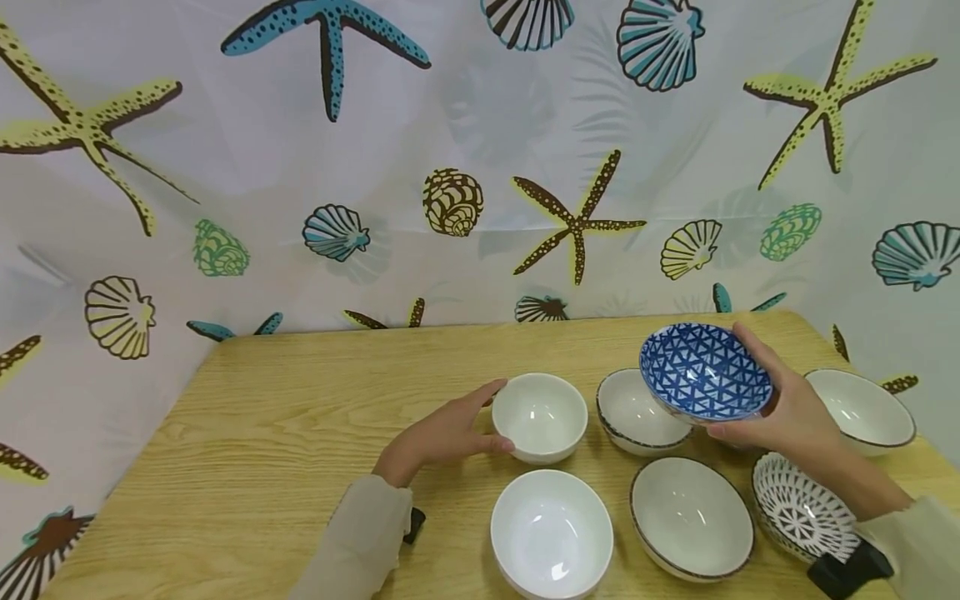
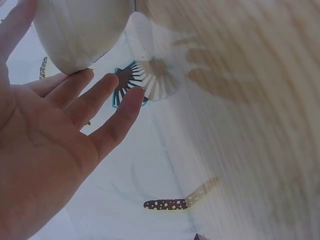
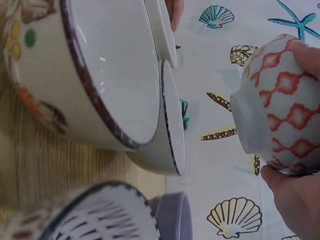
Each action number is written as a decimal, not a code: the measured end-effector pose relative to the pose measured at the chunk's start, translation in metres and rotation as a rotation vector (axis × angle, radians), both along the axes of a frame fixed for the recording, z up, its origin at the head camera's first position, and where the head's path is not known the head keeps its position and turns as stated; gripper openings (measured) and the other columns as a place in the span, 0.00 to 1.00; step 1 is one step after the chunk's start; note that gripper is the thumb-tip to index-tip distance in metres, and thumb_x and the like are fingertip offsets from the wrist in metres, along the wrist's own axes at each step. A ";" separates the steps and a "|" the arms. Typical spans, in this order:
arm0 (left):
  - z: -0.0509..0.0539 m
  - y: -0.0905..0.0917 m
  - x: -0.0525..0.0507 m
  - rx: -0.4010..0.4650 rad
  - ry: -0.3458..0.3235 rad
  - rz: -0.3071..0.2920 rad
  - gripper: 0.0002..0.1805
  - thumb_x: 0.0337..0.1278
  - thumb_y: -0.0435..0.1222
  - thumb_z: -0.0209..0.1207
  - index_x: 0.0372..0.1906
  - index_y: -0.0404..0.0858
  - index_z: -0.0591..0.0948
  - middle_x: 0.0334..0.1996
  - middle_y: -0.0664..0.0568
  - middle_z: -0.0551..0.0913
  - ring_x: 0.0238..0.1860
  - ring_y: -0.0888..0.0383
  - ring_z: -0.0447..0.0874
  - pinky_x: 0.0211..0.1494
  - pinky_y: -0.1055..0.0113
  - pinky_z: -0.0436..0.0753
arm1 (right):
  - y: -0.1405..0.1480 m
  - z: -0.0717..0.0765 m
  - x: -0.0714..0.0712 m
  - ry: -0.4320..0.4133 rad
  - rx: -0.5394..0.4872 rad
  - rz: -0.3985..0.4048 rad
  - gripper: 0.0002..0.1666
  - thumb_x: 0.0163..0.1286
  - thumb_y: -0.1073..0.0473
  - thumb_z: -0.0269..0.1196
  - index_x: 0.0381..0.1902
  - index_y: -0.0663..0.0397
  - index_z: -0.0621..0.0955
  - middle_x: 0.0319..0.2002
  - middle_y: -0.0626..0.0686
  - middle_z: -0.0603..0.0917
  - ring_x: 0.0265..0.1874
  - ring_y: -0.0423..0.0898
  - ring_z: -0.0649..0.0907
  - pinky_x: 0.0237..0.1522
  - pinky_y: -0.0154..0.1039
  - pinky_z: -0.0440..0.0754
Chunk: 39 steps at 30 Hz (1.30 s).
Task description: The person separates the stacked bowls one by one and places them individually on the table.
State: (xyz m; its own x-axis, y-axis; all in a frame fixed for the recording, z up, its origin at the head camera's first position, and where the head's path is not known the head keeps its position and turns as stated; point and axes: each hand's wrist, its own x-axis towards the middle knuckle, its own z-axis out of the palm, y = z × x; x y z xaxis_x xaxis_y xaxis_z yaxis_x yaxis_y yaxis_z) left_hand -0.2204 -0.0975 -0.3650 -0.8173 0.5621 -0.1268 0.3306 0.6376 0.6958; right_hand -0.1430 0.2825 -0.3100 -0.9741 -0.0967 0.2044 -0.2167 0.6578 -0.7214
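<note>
My right hand (image 1: 795, 421) holds a blue-and-white patterned bowl (image 1: 705, 371) by its right side, raised above the other bowls and tilted. In the right wrist view this bowl's outside (image 3: 287, 107) shows red diamond shapes on white, with thumb and fingers on opposite sides. My left hand (image 1: 446, 429) touches the left side of a plain white bowl (image 1: 540, 417), its fingers spread and fairly straight. In the left wrist view, fingertips (image 2: 85, 74) meet the wall of that bowl (image 2: 82, 30).
Near the front stand another white bowl (image 1: 551, 533), a dark-rimmed bowl (image 1: 692, 517) and a black-patterned bowl (image 1: 802, 508). Behind are a dark-rimmed bowl (image 1: 641, 408) and a wider one (image 1: 862, 408). A purple bowl (image 3: 172, 215) is mostly hidden. Shell-print cloth (image 1: 465, 283) hangs behind the wooden table (image 1: 285, 417).
</note>
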 end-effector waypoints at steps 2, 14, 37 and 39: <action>0.000 0.000 0.000 -0.002 0.000 0.002 0.51 0.52 0.49 0.66 0.75 0.38 0.51 0.72 0.43 0.59 0.72 0.47 0.59 0.72 0.49 0.61 | 0.005 0.001 0.003 0.002 0.008 -0.006 0.71 0.47 0.61 0.76 0.76 0.34 0.42 0.74 0.66 0.50 0.63 0.74 0.63 0.50 0.19 0.69; 0.000 0.000 -0.001 0.010 0.002 -0.009 0.51 0.52 0.49 0.66 0.75 0.38 0.51 0.72 0.42 0.60 0.72 0.46 0.60 0.71 0.48 0.62 | 0.032 -0.007 0.017 0.007 -0.017 -0.049 0.68 0.52 0.65 0.73 0.76 0.32 0.40 0.75 0.63 0.45 0.59 0.66 0.68 0.40 0.13 0.71; -0.001 0.000 -0.001 0.015 -0.006 -0.006 0.50 0.53 0.48 0.66 0.75 0.38 0.52 0.72 0.43 0.59 0.71 0.46 0.61 0.71 0.48 0.62 | 0.100 -0.060 0.028 0.001 -0.164 -0.173 0.65 0.59 0.71 0.66 0.75 0.28 0.37 0.77 0.45 0.39 0.61 0.34 0.66 0.40 0.15 0.75; 0.000 0.000 -0.001 0.013 -0.005 -0.003 0.50 0.53 0.48 0.66 0.75 0.38 0.52 0.72 0.43 0.59 0.71 0.45 0.61 0.70 0.48 0.63 | 0.118 -0.076 0.024 0.030 -0.152 -0.195 0.65 0.58 0.69 0.68 0.75 0.28 0.38 0.77 0.46 0.40 0.61 0.35 0.66 0.40 0.16 0.75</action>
